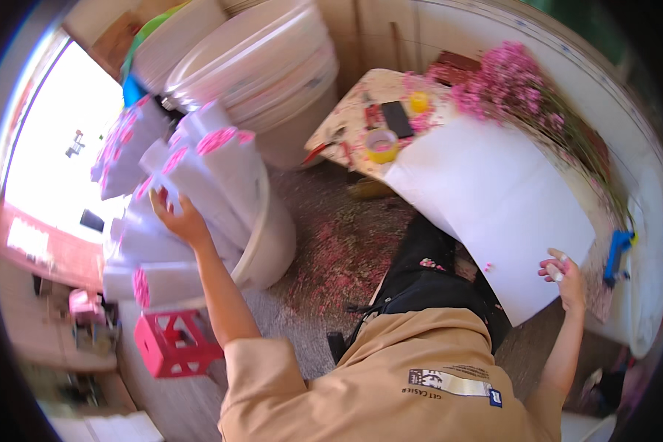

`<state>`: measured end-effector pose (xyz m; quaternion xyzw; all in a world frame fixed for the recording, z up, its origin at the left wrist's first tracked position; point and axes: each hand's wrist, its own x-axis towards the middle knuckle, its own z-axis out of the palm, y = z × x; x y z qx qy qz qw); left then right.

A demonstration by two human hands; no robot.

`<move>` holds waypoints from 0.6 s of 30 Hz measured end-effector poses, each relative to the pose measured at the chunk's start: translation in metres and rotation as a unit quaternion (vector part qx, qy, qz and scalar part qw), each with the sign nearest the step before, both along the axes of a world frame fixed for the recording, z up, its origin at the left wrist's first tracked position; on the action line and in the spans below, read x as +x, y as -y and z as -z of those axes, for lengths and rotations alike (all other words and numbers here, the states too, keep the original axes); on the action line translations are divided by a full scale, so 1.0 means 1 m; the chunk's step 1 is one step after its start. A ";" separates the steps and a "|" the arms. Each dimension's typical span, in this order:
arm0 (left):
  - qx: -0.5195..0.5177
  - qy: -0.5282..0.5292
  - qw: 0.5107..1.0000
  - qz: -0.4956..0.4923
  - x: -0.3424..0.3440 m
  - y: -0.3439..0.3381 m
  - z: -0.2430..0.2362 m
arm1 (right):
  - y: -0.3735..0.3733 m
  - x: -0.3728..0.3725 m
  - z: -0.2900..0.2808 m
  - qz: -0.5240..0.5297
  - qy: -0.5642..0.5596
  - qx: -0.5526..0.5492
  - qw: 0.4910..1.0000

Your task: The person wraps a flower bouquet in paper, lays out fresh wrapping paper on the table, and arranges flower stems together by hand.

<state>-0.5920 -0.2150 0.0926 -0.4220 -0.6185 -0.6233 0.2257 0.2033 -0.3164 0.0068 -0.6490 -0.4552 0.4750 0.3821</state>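
Crowding wrapped bouquets (191, 177): white buckets (272, 66), red stool (173, 342).

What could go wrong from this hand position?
1. The left hand reaches far out to the white paper-wrapped pink flower bundles packed tightly in the white bucket; pulling or pushing one could tip its neighbours out.
2. The right hand rests on the edge of the large white paper sheet, which overhangs the table edge, so it could slide or crease.
3. The loose pink flower stems beside the sheet could be dragged along.
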 end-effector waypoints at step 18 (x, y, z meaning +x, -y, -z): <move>-0.264 -0.474 0.571 0.616 0.438 -0.080 0.166 | 0.124 0.004 0.108 0.295 -0.163 -0.029 0.941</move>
